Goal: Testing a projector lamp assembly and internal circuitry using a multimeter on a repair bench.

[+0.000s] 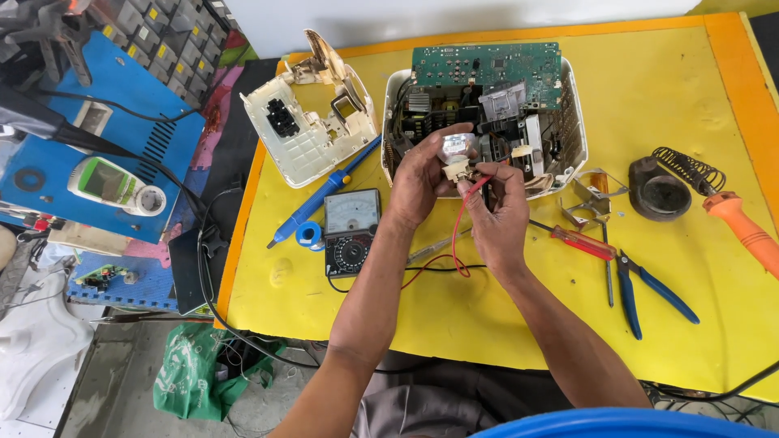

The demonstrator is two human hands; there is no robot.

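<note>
My left hand [418, 182] grips a small silvery reflector lamp [457, 148] with a pale base, held above the yellow table [454, 316]. My right hand [497, 219] pinches a red probe lead [464, 212] against the lamp's base; whether a black lead is in that hand too, I cannot tell. Red and black wires run down from my hands to an analogue multimeter [351, 231] lying to the left. Just behind my hands sits an opened white device [487, 113] with a green circuit board [487, 65] tilted up at its back.
A white plastic cover [312, 122] lies at the back left, with a blue soldering iron [320, 201] and a solder roll [308, 235] beside it. To the right lie a red-handled screwdriver [580, 241], blue pliers [641, 288], a black soldering stand [665, 186] and an orange iron [742, 227].
</note>
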